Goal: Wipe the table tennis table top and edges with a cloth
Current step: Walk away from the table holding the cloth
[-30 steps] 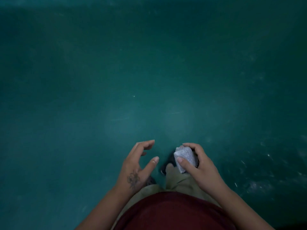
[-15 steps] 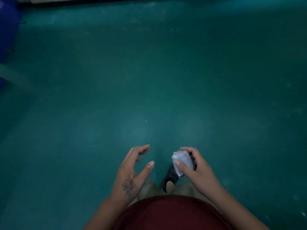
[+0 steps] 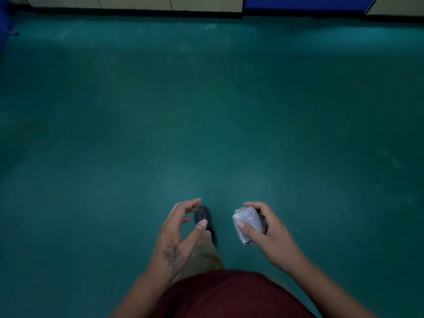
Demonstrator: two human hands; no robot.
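Two hands, right hand (image 3: 273,237) gripping wadded pale grey cloth (image 3: 247,222), left hand (image 3: 181,235) loosely curled, empty

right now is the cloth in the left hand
No, the right hand grips the cloth, while the left hand holds nothing, its fingers loosely curled.

Speckled grey cloth (image 3: 249,222) looks coarse-woven; teal floor (image 3: 206,111) matt, scuffed.
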